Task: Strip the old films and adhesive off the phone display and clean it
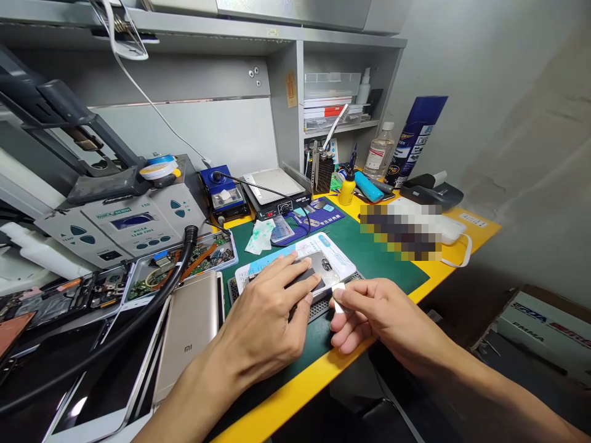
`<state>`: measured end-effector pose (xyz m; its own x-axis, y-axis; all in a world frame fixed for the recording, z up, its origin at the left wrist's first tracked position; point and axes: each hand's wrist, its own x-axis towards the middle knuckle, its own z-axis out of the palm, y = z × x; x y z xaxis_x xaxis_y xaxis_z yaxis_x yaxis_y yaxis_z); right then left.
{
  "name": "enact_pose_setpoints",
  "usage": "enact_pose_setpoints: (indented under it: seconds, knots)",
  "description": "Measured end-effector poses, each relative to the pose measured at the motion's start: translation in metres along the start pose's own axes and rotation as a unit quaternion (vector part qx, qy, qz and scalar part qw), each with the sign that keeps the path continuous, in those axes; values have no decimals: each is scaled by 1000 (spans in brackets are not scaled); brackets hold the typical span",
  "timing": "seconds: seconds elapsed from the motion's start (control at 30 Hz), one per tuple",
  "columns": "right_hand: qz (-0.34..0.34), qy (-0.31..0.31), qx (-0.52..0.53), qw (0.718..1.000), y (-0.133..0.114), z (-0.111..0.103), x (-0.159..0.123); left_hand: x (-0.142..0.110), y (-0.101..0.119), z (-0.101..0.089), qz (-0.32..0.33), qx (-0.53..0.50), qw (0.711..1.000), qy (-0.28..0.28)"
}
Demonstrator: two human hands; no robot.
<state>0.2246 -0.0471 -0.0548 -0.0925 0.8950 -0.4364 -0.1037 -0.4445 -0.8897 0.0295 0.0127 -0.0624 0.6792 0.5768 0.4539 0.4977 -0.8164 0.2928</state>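
Observation:
A silver-grey phone [330, 268] with a black patch and a round emblem on its surface lies on a white printed sheet [347, 263], over a perforated grey mat [319, 309]. Across its left part, my left hand [270, 304] grips it, fingers over the top and thumb by the near side; much of the phone is hidden there. At the phone's near right corner, my right hand [364, 307] is closed in a pinch on a small flat white piece [340, 298]. That piece touches or nearly touches the phone's edge; I cannot tell which.
Left stand a hot-air station [124, 224], its black hose [178, 280], a gold phone [190, 335] and other phones. Behind are a hot plate [277, 187] and a blue soldering unit [225, 191]. A yellow bottle [346, 191] and a spray can [413, 144] stand back right.

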Motion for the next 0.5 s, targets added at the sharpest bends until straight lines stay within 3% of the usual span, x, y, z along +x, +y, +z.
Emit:
enact_pose_setpoints:
  seconds: [0.3, 0.5]
  knots:
    - [-18, 13, 18, 1000, 4, 5, 1, 0, 1, -1, -3, 1, 1000, 6]
    - [-8, -21, 10, 1000, 1, -1, 1, 0, 0, -2, -6, 3, 1000, 0]
